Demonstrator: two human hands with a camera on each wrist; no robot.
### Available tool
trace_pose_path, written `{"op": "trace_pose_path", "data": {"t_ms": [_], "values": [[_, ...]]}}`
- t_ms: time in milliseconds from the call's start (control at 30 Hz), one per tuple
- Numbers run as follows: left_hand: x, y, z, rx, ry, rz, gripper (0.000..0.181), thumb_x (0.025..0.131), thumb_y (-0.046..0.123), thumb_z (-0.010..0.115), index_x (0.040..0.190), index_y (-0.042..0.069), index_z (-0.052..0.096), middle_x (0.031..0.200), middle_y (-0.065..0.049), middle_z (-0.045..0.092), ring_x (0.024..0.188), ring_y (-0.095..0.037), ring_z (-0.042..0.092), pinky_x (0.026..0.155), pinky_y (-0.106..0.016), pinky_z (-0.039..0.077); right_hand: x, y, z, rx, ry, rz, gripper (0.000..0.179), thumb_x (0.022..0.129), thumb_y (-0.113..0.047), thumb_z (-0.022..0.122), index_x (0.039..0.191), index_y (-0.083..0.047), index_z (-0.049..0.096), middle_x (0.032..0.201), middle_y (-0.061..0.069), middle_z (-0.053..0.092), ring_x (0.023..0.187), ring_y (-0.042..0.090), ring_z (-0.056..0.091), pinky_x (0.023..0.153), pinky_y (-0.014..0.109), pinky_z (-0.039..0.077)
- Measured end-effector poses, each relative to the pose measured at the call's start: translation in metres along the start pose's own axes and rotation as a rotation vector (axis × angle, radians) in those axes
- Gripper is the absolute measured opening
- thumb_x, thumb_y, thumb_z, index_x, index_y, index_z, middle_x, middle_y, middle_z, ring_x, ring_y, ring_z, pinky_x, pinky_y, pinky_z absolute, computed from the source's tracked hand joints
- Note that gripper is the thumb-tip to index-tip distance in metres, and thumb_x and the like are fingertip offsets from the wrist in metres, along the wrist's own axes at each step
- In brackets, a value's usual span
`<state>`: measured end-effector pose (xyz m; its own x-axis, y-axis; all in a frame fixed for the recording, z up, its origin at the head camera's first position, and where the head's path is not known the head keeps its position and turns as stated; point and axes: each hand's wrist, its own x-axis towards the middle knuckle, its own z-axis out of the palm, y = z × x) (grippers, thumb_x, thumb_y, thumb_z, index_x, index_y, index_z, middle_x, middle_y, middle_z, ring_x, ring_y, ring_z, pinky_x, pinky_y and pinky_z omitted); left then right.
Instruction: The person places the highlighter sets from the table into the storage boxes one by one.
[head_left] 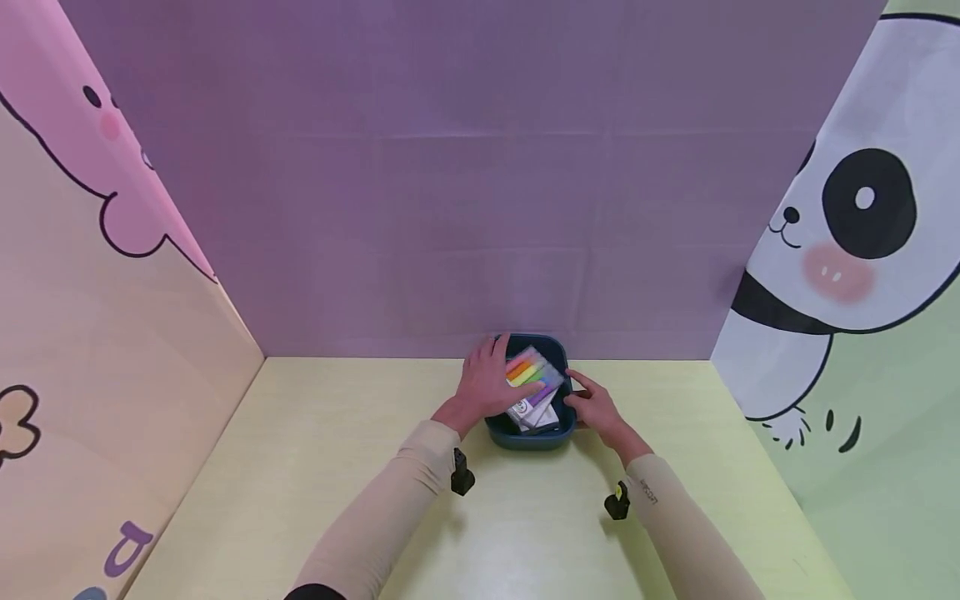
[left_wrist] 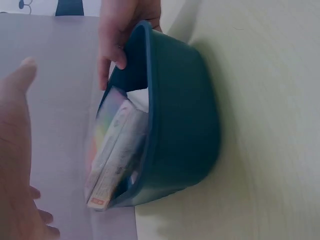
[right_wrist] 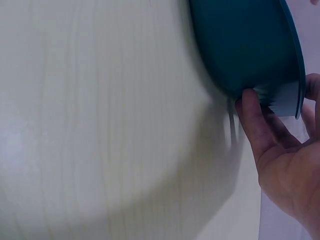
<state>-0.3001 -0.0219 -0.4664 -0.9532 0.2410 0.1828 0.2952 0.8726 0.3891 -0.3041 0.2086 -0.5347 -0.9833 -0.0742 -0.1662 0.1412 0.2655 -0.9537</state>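
Observation:
A dark teal plastic bin [head_left: 528, 443] stands on the table near the back wall. Inside lies a clear pack of rainbow-coloured sticks [head_left: 534, 371], tilted over white boxes; one slim white box [left_wrist: 117, 160] shows its edge in the left wrist view. My left hand [head_left: 486, 382] is over the bin's left side, fingers extended and thumb reaching across the pack in the head view. At the bin's right side, my right hand [head_left: 597, 408] grips the wall, with fingers along the outside and a digit at the rim, as the right wrist view shows.
The pale wood-grain table [head_left: 360, 467] ends at a purple back wall [head_left: 480, 208]. Side panels enclose it: a pink cartoon figure [head_left: 67, 92] on the left and a panda [head_left: 870, 208] on the right. Black wrist mounts [head_left: 462, 477] hang below both sleeves.

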Motion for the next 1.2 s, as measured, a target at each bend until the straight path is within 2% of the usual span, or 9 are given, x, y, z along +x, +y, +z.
{"op": "trace_pose_path", "data": {"t_ms": [133, 367, 500, 600, 767, 1033, 1200], "values": [[-0.001, -0.003, -0.005, 0.013, 0.027, 0.008, 0.094, 0.082, 0.070, 0.055, 0.150, 0.011, 0.030, 0.150, -0.013, 0.032, 0.133, -0.033, 0.033, 0.109, -0.051, 0.028, 0.000, -0.001, 0.000, 0.000, -0.001, 0.000, 0.058, 0.094, -0.008, 0.056, 0.149, -0.018, 0.040, 0.126, 0.028, 0.053, 0.090, 0.029, 0.063, 0.067, 0.041, 0.057], [-0.004, -0.016, -0.002, -0.012, -0.028, -0.050, 0.082, 0.091, 0.065, 0.047, 0.149, 0.009, 0.033, 0.153, -0.013, 0.029, 0.136, -0.032, 0.031, 0.109, -0.050, 0.029, 0.000, -0.001, 0.000, -0.010, -0.001, 0.012, 0.058, 0.095, -0.009, 0.055, 0.150, -0.020, 0.040, 0.129, 0.028, 0.051, 0.093, 0.031, 0.062, 0.069, 0.042, 0.057], [-0.005, -0.028, -0.001, -0.053, -0.036, -0.062, 0.063, 0.100, 0.049, 0.040, 0.146, 0.005, 0.040, 0.149, -0.014, 0.037, 0.133, -0.034, 0.036, 0.107, -0.052, 0.031, 0.001, 0.000, 0.001, -0.010, 0.000, 0.020, 0.058, 0.095, -0.009, 0.055, 0.150, -0.021, 0.039, 0.130, 0.028, 0.051, 0.095, 0.032, 0.061, 0.070, 0.042, 0.057], [-0.008, -0.036, -0.001, -0.054, -0.049, -0.060, 0.048, 0.103, 0.035, 0.038, 0.137, 0.005, 0.053, 0.142, -0.014, 0.045, 0.128, -0.035, 0.042, 0.103, -0.053, 0.036, 0.001, 0.000, 0.001, -0.013, -0.001, 0.020, 0.058, 0.096, -0.009, 0.054, 0.150, -0.021, 0.039, 0.131, 0.028, 0.050, 0.096, 0.032, 0.061, 0.071, 0.041, 0.057], [-0.014, -0.045, 0.004, -0.017, -0.074, -0.040, 0.034, 0.099, 0.025, 0.047, 0.119, 0.009, 0.069, 0.133, -0.014, 0.054, 0.119, -0.039, 0.049, 0.094, -0.053, 0.043, 0.002, 0.002, 0.001, -0.009, 0.001, 0.021, 0.057, 0.096, -0.009, 0.054, 0.150, -0.020, 0.039, 0.132, 0.028, 0.048, 0.096, 0.032, 0.061, 0.070, 0.041, 0.057], [-0.018, -0.050, 0.009, -0.007, -0.058, 0.010, 0.028, 0.094, 0.028, 0.058, 0.109, 0.011, 0.074, 0.120, -0.010, 0.062, 0.106, -0.033, 0.056, 0.089, -0.046, 0.047, 0.003, 0.003, 0.003, -0.006, 0.007, 0.026, 0.057, 0.096, -0.009, 0.055, 0.149, -0.022, 0.040, 0.131, 0.028, 0.049, 0.094, 0.032, 0.063, 0.070, 0.041, 0.057], [-0.019, -0.049, 0.008, 0.053, -0.157, 0.091, 0.025, 0.093, 0.032, 0.061, 0.100, 0.016, 0.078, 0.117, -0.006, 0.066, 0.118, -0.027, 0.054, 0.097, -0.043, 0.045, 0.002, 0.001, 0.003, -0.021, 0.014, 0.025, 0.058, 0.096, -0.010, 0.054, 0.150, -0.021, 0.038, 0.133, 0.029, 0.048, 0.103, 0.037, 0.059, 0.072, 0.041, 0.057]]}}
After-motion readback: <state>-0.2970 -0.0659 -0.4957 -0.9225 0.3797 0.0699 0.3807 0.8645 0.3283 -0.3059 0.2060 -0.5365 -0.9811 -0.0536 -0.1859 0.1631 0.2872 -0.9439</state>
